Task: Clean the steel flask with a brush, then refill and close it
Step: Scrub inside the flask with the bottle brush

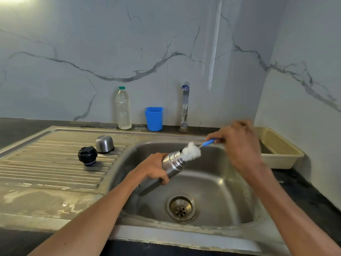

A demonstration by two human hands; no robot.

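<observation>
Flask [170, 166] tilted over the sink basin [212, 183] — left hand [154, 168] wrapped around its body, right hand [238, 143] pinching the brush [192, 154] handle, white bristles at the open mouth — both well inside the rim

The single head camera looks forward and down from close above the sink [212, 183], facing the marble wall [166, 43] behind the counter.
</observation>
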